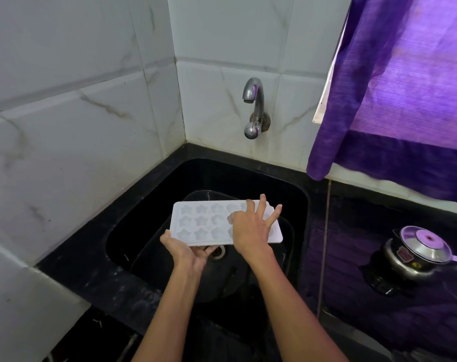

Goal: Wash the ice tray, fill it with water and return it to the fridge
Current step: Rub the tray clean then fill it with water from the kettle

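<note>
Both bare forearms reach forward side by side. The left hand (183, 250) is turned palm up, thumb over the ice tray (203, 223), fingers beneath. The right hand (250, 227) lies palm down, fingers spread, on the tray's top.

I see the ice tray (196, 222), white and flat, with little star-shaped cups in rows. It faces up and tips a bit toward me. It sits in the air over the black sink (154, 205), below the tap (253, 105). No water comes from the tap. The cups look dry
</note>
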### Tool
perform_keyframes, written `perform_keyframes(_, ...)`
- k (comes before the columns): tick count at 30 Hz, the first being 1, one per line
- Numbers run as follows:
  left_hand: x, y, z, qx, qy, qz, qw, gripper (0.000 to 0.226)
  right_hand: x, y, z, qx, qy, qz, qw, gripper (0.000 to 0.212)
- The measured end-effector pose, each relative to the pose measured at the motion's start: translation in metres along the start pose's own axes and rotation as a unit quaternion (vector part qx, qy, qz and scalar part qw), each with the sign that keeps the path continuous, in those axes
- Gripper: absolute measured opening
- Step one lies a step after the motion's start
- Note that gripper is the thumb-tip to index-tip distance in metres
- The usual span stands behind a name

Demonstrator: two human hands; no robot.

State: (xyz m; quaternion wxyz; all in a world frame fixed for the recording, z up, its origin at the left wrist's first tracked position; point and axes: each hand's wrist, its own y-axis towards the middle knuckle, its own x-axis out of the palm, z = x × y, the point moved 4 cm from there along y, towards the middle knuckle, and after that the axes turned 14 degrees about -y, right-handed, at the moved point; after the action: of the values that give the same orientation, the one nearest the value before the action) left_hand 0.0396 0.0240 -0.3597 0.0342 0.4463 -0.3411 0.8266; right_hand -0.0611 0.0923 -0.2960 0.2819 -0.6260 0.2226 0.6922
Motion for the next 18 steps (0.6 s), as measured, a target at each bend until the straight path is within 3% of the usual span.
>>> perform_keyframes(7,0.001,-0.001,0.000,0.002,-0.002,-0.001,1.000,0.059,0.000,0.000,-0.004,0.000,0.002,0.005,1.000,0.027)
perform_keyframes(12,0.003,-0.003,0.000,-0.001,-0.004,-0.003,1.000,0.059,-0.011,-0.001,-0.004,0.000,0.051,0.077,0.996,0.039)
perform_keyframes(18,0.004,-0.005,-0.001,-0.008,-0.008,-0.001,1.000,0.058,-0.012,-0.005,-0.018,-0.065,0.033,0.037,0.997,0.044)
